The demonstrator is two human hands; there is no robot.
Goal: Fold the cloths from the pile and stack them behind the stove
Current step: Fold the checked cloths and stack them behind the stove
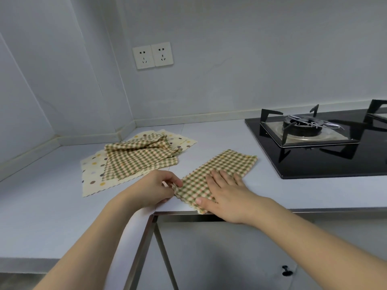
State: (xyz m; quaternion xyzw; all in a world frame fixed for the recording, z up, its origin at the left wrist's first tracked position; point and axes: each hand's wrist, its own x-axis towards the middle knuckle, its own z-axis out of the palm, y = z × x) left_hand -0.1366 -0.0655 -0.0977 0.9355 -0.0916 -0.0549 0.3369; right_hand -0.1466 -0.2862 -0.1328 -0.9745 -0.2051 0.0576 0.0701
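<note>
From the head view, a pale countertop (219,135) runs into a corner and holds everything; no box or basket shows, so the nearest thing to a container is the pile of cloths (138,158) sitting toward the back left, where rumpled checked cloths lie on top of flat dotted cloths (94,174) with wavy edges. Just to the right of that pile, and apart from it, a single checked cloth (217,174) lies as a long strip, running from the front edge of the counter back toward the stove (314,139). The left hand (155,189) pinches the near left corner of this cloth between thumb and curled fingers, lifting the edge slightly. The right hand (226,195) lies flat on the near half of the cloth, fingers spread and straight, pressing it to the counter, with the thumb (204,200) near the cloth's front corner. That front corner reaches the counter's lip, where a metal trim (188,215) meets an angled seam. The far end of the cloth stops near the black glass of the stove without touching it. Behind the stove a narrow band of bare counter runs along the wall's low ledge (209,116). Two wall sockets (152,55) sit above the corner. Below the counter a cabinet door with a dark knob (286,270) shows.
</note>
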